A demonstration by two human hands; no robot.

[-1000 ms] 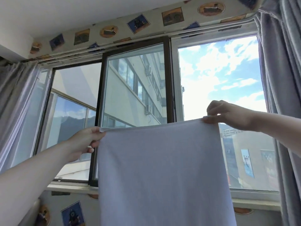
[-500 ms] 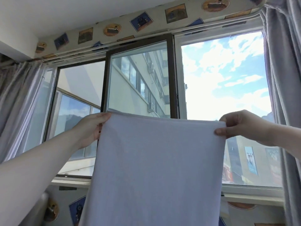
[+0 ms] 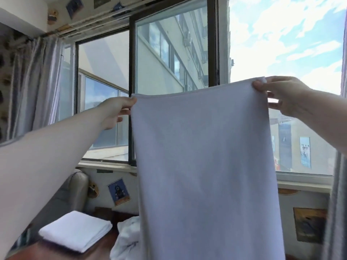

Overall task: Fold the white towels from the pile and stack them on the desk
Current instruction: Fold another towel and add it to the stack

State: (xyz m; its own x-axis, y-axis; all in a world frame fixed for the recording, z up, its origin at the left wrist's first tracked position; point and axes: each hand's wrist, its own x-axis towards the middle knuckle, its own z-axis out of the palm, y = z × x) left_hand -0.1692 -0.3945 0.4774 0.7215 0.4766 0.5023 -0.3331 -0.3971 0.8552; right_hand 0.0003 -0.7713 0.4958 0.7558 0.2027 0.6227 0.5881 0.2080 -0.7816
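A single head-worn view looks forward, tilted up toward the window (image 3: 174,53) on the far wall, from close behind a raised towel (image 3: 206,166) that fills the near centre. The desk (image 3: 56,250) shows only at the near bottom left, somewhat blurred.

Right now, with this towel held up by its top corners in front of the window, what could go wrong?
1. The left hand and right hand pinch only the corners of the towel; a slip could drop one side.
2. The hanging towel hides much of the desk, so lowering it blind might disturb the folded towel stack or the unfolded pile.
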